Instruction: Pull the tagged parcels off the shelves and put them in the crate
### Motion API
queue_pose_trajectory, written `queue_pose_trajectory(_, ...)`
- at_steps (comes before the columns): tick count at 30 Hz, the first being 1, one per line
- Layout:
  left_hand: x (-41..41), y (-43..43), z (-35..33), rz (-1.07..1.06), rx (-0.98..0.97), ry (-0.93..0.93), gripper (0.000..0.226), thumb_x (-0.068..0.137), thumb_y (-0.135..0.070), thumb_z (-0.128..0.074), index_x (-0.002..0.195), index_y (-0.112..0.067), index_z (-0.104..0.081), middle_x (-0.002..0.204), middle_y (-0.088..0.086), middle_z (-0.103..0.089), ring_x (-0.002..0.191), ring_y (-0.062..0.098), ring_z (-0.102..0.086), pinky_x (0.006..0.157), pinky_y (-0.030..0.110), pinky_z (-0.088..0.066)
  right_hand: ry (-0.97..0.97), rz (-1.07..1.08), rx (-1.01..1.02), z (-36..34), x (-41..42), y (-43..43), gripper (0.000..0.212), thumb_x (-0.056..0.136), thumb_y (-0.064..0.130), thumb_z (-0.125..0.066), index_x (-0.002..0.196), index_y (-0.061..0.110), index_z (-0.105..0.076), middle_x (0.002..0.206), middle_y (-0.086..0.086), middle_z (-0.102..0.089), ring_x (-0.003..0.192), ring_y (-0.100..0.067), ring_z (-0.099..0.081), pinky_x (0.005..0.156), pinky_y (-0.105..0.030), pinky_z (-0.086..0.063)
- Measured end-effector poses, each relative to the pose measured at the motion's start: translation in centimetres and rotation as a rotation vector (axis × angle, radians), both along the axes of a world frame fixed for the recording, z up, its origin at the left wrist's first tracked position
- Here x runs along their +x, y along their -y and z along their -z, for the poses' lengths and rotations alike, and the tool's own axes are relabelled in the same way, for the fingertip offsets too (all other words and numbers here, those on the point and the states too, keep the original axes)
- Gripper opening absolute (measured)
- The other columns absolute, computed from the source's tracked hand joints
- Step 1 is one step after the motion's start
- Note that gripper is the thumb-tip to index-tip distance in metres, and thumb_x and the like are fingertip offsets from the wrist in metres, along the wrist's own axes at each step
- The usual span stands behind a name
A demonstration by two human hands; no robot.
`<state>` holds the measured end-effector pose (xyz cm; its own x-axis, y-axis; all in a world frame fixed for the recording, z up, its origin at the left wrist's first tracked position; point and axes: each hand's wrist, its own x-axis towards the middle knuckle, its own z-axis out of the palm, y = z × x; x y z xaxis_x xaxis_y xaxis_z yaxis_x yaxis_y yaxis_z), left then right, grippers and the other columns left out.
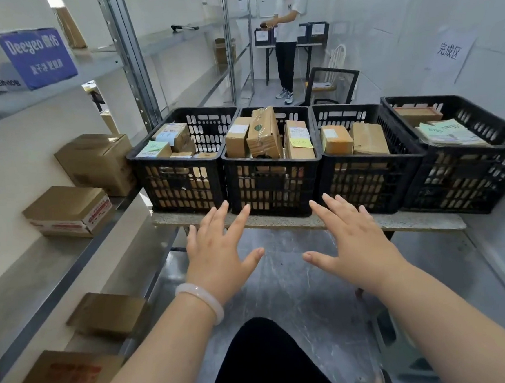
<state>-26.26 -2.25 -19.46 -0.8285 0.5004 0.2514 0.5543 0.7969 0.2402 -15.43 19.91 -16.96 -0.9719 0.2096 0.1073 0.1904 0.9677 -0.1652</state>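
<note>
Several black plastic crates stand in a row on a low bench (308, 220); the second crate (272, 186) is straight ahead and holds brown parcels with paper tags. My left hand (216, 251), with a pale bangle on its wrist, and my right hand (355, 240) are both stretched out flat in front of that crate, fingers spread, holding nothing. On the shelves to my left lie cardboard parcels: a large box (98, 164), a flat box with red print (68, 212), and two lower boxes (108, 314) (63, 378). I see no tag on these.
The metal shelving (78, 253) runs along the left, with a blue and white box (20, 60) on the upper shelf. A black mesh chair (333, 85) stands behind the crates. Another person (287, 34) stands at a far table. A white wall closes the right side.
</note>
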Motion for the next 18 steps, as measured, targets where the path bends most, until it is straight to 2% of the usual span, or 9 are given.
queue_pose_trajectory(10, -1.6, 0.8, 0.8, -0.033, -0.063, -0.025, 0.079, 0.088, -0.069, -0.041, 0.152, -0.049, 0.000, 0.165, -0.003, 0.000, 0.151, 0.019, 0.003, 0.120, 0.051, -0.001, 0.012, -0.049, 0.008, 0.1, -1.3, 1.1, 0.094, 0.079, 0.077, -0.043, 0.153, 0.039, 0.001, 0.162, 0.009, 0.005, 0.148, -0.011, 0.008, 0.121, -0.044, 0.002)
queue_pose_trajectory(18, -6.1, 3.4, 1.2, -0.125, -0.097, -0.035, 0.081, 0.088, -0.071, -0.040, 0.152, -0.048, 0.004, 0.165, -0.002, 0.003, 0.151, 0.020, 0.005, 0.120, 0.053, -0.001, -0.002, -0.147, 0.007, 0.2, -7.9, 3.9, 0.098, 0.075, 0.081, -0.042, 0.153, 0.040, 0.003, 0.162, 0.009, 0.004, 0.148, -0.011, 0.009, 0.121, -0.044, 0.003)
